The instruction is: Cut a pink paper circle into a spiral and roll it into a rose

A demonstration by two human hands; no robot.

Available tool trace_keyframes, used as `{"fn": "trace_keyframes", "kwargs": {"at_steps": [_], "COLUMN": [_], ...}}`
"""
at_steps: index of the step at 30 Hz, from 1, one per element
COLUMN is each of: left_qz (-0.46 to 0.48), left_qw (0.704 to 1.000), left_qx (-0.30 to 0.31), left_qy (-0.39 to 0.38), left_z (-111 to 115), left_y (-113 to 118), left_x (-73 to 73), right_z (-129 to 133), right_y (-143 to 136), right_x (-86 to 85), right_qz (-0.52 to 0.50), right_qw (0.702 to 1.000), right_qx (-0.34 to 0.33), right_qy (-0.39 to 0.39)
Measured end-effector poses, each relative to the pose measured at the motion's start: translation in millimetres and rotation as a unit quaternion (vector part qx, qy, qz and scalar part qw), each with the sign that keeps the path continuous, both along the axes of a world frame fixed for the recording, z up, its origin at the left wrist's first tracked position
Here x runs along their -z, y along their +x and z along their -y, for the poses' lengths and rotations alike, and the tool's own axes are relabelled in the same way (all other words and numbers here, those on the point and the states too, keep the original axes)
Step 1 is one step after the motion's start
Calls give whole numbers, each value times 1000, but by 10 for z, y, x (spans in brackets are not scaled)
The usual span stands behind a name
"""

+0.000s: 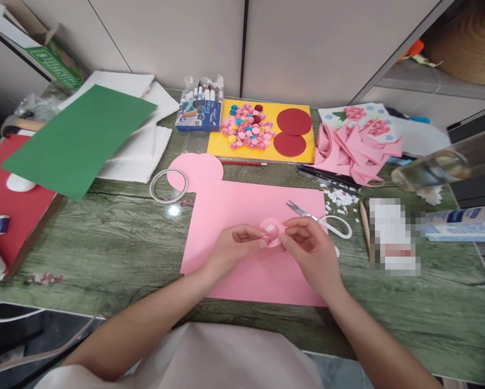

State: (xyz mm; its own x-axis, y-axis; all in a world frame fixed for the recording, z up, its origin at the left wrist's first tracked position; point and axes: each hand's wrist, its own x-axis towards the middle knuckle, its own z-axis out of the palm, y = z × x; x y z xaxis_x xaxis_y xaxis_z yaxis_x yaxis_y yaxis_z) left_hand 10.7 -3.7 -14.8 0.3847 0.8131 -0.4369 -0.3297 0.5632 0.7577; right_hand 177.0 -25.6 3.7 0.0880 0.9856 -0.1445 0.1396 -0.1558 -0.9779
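Between my two hands is a small curled piece of pink paper (274, 229), looped into a ring with a pale patch on it. My left hand (238, 244) is closed, pinching a tightly rolled part at the ring's left side. On the right edge of the same piece, my right hand (310, 249) closes thumb against fingers. Both hands are over a large pink sheet (222, 216) lying flat on the table. Scissors with white handles (335, 222) rest on its right edge, blades apart, just beyond my right hand.
A roll of tape (152, 186) lies on a round pink cutout (206, 168). Pink rolled paper balls (248, 129) and dark red circles (293, 121) cover a yellow sheet (216, 146). Pink scraps (348, 148), white bits (342, 198) and a clear bottle (453, 159) stand right; green card (88, 138) left.
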Motion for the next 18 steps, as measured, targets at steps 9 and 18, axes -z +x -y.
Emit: {"fn": "trace_keyframes", "kwargs": {"at_steps": [9, 18], "left_qz": [-147, -289], "left_qw": [982, 927], "left_qx": [70, 84], "left_qy": [100, 223], "left_z": [24, 75], "left_y": [-19, -18], "left_x": [-71, -165], "right_z": [28, 58], "right_y": [44, 24], "right_x": [-15, -50], "right_qz": [98, 230], "right_qw": [994, 962], "right_qx": [-36, -89], "right_qy": [40, 114]}}
